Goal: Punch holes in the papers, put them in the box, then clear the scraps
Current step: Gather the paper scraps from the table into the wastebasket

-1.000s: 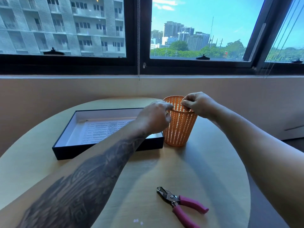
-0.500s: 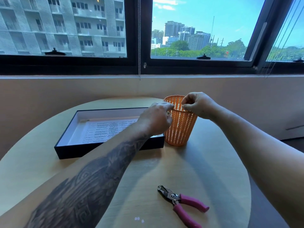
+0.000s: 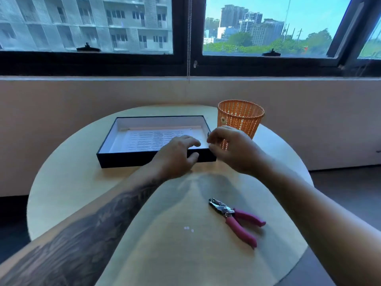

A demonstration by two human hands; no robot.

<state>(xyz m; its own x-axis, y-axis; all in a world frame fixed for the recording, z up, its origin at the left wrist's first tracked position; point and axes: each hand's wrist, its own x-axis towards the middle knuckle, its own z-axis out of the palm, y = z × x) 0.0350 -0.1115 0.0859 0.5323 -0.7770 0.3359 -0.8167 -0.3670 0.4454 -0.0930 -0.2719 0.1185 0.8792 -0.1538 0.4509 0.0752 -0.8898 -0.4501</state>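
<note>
While the papers (image 3: pixel 152 139) lie flat inside the box (image 3: pixel 134 159), three small white scraps (image 3: pixel 188 229) sit on the tabletop (image 3: pixel 82 182), well apart from the box on its near side. The hole punch (image 3: pixel 235 219) lies on the same side, towards the box's right end. An orange basket (image 3: pixel 240 118) stands just beyond the box's far right corner.

The left hand (image 3: pixel 175 155) hovers over the box's near right corner, fingers (image 3: pixel 189 141) loosely spread and holding nothing. The right hand (image 3: pixel 233 149) is just off the box's right wall, thumb and forefinger drawn close. Whether a scrap sits between them cannot be made out.

Assessment: the scraps are thin, featherlight and flat to the surface, so they are liable to drift or cling to skin. Edge pinching looks unreliable. Press a fingertip pad down on each disc to lift it, or sweep all three into a cupped palm.
</note>
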